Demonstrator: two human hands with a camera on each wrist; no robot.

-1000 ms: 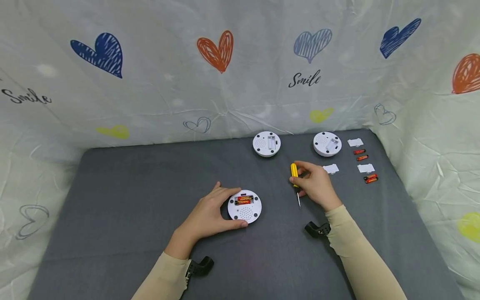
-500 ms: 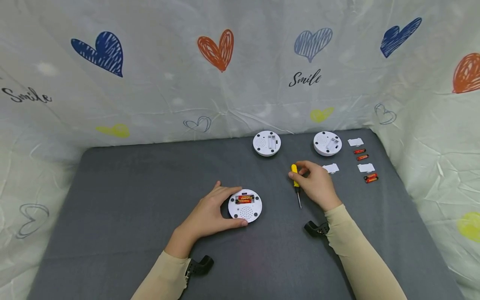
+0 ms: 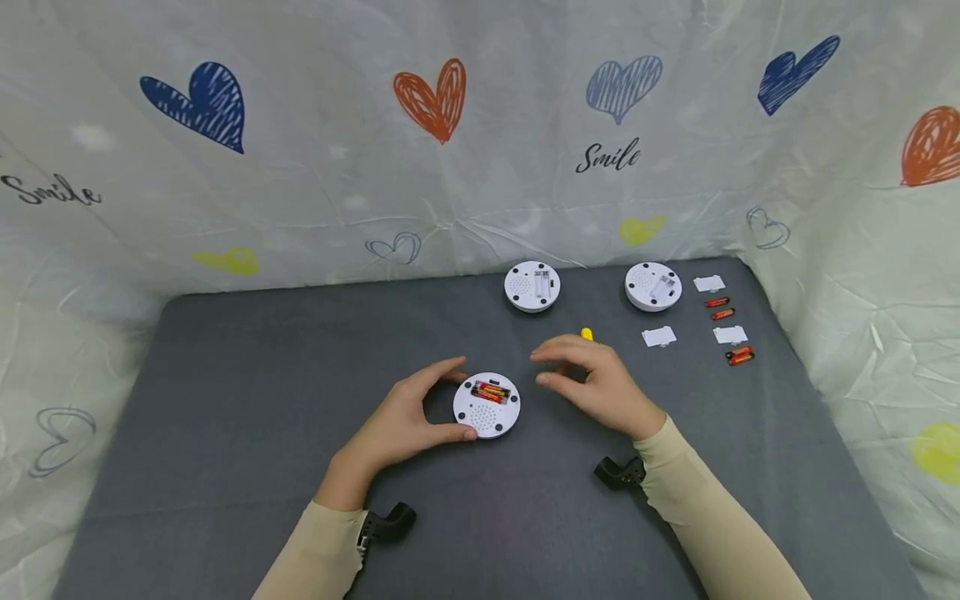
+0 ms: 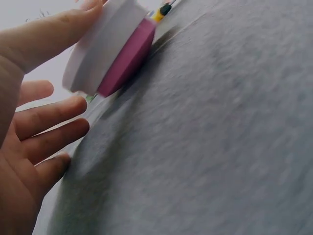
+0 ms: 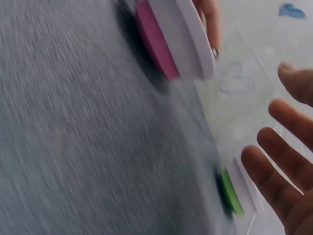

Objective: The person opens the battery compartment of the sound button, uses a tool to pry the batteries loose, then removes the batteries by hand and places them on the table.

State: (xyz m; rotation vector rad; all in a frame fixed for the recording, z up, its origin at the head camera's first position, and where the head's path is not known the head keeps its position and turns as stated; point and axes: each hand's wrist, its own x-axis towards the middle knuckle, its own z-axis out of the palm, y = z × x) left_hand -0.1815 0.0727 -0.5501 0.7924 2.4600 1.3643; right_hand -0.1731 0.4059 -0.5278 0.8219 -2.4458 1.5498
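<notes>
A round white device [image 3: 486, 421] with small holes and two red-and-black batteries [image 3: 491, 392] in its compartment sits on the table. Its lower part is pink, as the left wrist view shows [image 4: 128, 61]. My left hand [image 3: 397, 417] is beside it, the thumb at the near rim and the fingers spread loosely, apart from the side. My right hand [image 3: 600, 383] hovers right of the device with nothing in it, its fingers relaxed in the right wrist view. Behind that hand lies a screwdriver, mostly hidden, its yellow handle [image 3: 587, 334] showing.
Two similar devices, one at the back middle [image 3: 532, 286] and one further right [image 3: 653, 287], have bare battery compartments. Three white covers [image 3: 659, 337] and several loose batteries [image 3: 740, 356] lie at the right. A curtain [image 3: 315, 183] with hearts hangs behind the grey table [image 3: 300, 358].
My right hand has let go of the screwdriver and moved left toward the device. The left fingers have loosened from the far rim, and the device has turned slightly.
</notes>
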